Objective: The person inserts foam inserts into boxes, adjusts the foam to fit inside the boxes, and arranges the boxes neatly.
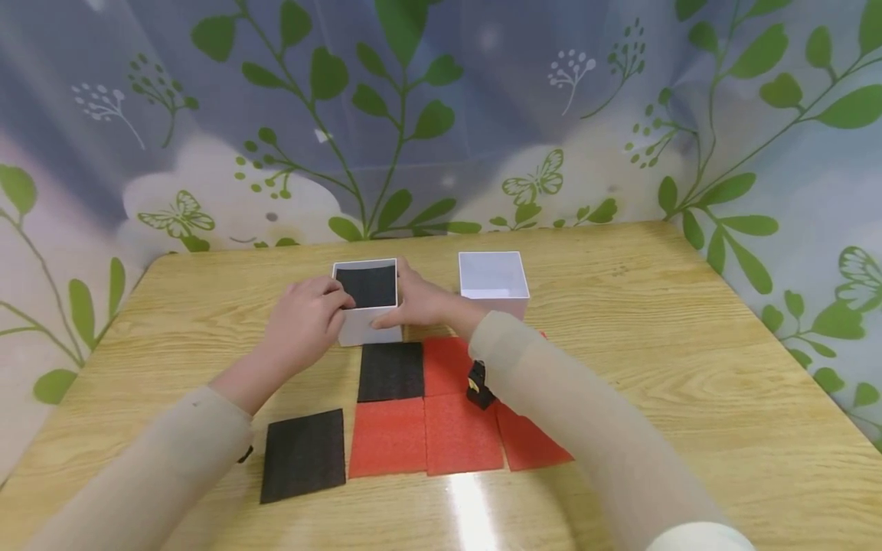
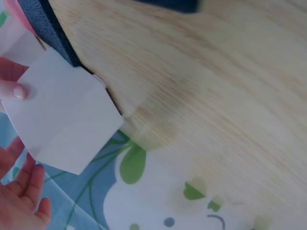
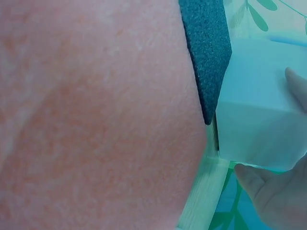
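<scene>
On the table, a white square box (image 1: 369,327) stands between my hands. Inside it, near the rim, a dark felt square (image 1: 367,286) fills most of the opening. My right hand (image 1: 420,298) grips this box from the right, with the thumb along its front wall. At the left front rim, my left hand (image 1: 308,310) is bent over, its fingertips at the corner of the dark square. Those fingertips are partly hidden, so I cannot tell if they pinch the felt. In the left wrist view, the white box (image 2: 62,110) shows a plain outer wall with fingertips at its edges.
A second white box (image 1: 493,275) stands to the right. In front lie a black square (image 1: 391,371), several red squares (image 1: 389,438) laid edge to edge, and another black square (image 1: 303,456) to their left. A leafy curtain (image 1: 441,115) hangs behind the table.
</scene>
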`<action>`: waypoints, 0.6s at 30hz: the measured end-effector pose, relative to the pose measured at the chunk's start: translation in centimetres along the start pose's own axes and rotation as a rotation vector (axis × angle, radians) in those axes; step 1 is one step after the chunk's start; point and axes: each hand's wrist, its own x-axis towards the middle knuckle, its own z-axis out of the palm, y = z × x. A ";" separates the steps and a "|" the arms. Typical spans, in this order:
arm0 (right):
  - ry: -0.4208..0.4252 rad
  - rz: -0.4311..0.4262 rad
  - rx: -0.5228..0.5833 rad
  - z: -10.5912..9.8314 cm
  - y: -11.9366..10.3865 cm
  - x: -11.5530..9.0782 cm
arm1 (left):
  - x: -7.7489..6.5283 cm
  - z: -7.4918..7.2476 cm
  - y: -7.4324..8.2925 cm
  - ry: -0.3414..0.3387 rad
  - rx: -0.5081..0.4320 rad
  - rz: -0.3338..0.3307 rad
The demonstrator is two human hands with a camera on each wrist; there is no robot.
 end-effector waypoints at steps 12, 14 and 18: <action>0.049 -0.089 -0.037 -0.4 -0.4 -0.1 | -1.7 -0.7 -1.2 0.040 0.046 0.028; 0.052 -0.079 -0.064 -0.4 -0.4 0.0 | -2.0 -0.7 -1.3 0.029 0.056 0.024; 0.061 -0.055 -0.124 -0.4 -0.4 0.1 | -2.5 -0.9 -1.6 0.019 0.078 0.021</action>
